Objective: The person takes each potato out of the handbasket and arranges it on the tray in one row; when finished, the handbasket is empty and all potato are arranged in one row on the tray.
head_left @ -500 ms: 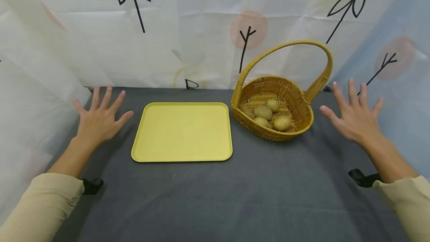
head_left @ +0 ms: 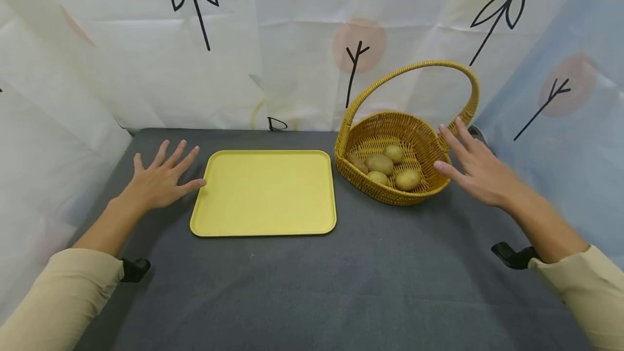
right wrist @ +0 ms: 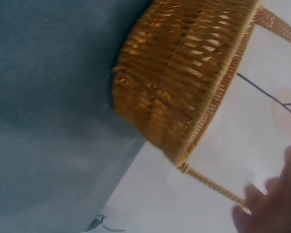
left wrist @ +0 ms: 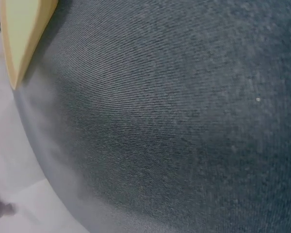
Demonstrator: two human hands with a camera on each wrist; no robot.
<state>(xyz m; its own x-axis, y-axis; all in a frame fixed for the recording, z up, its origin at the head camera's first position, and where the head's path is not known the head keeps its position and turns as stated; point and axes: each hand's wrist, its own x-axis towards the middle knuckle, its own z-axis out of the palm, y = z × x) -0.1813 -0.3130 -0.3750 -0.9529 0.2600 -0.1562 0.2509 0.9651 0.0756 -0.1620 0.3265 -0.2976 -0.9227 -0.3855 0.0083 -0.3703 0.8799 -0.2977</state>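
A yellow wicker basket point(head_left: 385, 196) with a tall arched handle stands at the back right of the table. Several potatoes point(head_left: 379, 164) lie inside it. My right hand point(head_left: 480, 172) hovers at the basket's right side, fingers spread, overlapping its rim and the foot of the handle in the head view. In the right wrist view the basket's woven side point(right wrist: 169, 73) fills the upper middle, with blurred fingers point(right wrist: 262, 204) at the lower right. My left hand point(head_left: 158, 180) is spread at the left edge of a flat yellow tray point(head_left: 265, 194), its thumb overlapping the rim. Neither hand holds anything.
Dark grey cloth point(head_left: 312, 286) covers the table. A patterned white curtain point(head_left: 292, 47) hangs behind it, with further hangings at the left and the right point(head_left: 580, 167). Black straps point(head_left: 514, 256) sit at both wrists.
My right hand has moved left from beside the basket to its right rim. The left hand has shifted slightly right and down, toward the tray. Basket, potatoes and tray stay put.
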